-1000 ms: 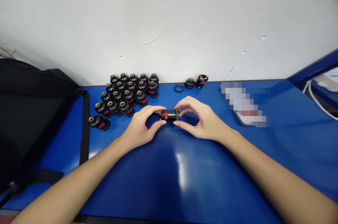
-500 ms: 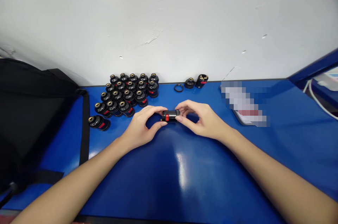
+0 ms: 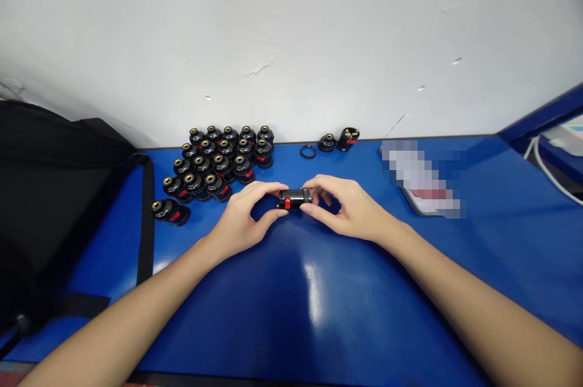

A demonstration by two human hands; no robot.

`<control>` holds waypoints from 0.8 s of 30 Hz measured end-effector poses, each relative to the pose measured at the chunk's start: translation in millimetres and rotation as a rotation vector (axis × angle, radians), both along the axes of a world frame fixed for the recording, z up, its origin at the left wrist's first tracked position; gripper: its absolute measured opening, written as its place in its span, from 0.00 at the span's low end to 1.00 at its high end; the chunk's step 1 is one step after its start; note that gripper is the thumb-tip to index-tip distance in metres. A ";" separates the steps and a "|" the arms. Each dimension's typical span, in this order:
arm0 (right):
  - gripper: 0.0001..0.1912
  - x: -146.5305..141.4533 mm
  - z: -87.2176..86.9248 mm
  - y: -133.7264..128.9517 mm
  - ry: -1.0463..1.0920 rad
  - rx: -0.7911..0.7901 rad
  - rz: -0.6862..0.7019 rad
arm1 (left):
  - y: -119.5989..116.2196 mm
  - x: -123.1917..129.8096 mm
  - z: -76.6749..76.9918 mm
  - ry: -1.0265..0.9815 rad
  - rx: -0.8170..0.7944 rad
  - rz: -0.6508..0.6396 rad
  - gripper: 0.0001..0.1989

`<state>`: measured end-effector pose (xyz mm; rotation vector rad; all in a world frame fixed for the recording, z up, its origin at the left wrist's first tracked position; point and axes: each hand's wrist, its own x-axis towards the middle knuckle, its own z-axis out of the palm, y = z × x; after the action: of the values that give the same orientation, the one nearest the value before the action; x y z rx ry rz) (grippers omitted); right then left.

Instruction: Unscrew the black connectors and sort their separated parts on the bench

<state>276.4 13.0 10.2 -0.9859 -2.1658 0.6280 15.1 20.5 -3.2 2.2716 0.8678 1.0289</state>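
A black cylinder with a red switch point(image 3: 296, 198) lies on its side between my hands, above the blue table point(image 3: 273, 314). My left hand point(image 3: 248, 214) pinches its left end between thumb and fingers. At its right end, beside a black ring-like collar, my right hand point(image 3: 348, 205) has its thumb and fingertips around the piece. Behind my hands lie a loose black ring point(image 3: 308, 151), a black domed cap point(image 3: 327, 143) and an upright black piece with open top and brass contacts point(image 3: 348, 139).
Several black domed units point(image 3: 221, 165) with red switches stand in rows at the back left. A single unit point(image 3: 170, 212) leans nearest the black bag point(image 3: 54, 192). At the right lies a phone-like object point(image 3: 421, 183), partly pixelated. A white wall point(image 3: 291, 41) rises behind.
My right thumb and fingers have shifted slightly around the cylinder's right end, showing more of the collar. My left hand keeps its hold.
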 end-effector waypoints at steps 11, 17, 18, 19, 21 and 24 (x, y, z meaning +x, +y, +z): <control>0.17 1.9 0.0 0.3 0.030 0.049 0.045 | -1.2 1.1 3.0 0.010 -0.009 0.023 0.15; 0.12 0.7 1.1 -0.2 -0.017 -0.009 0.025 | 1.7 0.5 -0.8 -0.009 0.023 0.006 0.16; 0.12 0.6 1.5 -0.5 -0.022 -0.014 0.023 | 1.8 0.5 -1.0 -0.009 0.022 0.006 0.17; 0.12 0.7 1.9 -0.6 -0.026 -0.015 0.022 | 1.8 0.5 -0.9 -0.008 0.021 0.008 0.17; 0.14 1.1 2.3 -0.7 -0.033 -0.001 0.019 | 1.1 0.7 -0.1 -0.005 0.012 0.017 0.17; 0.21 2.4 1.3 -0.2 -0.023 0.036 0.025 | -0.2 0.8 1.6 0.006 -0.009 0.034 0.16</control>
<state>278.7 12.8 11.5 -0.9533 -2.2049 0.5900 15.9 20.3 -1.6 2.2610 0.9142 1.0320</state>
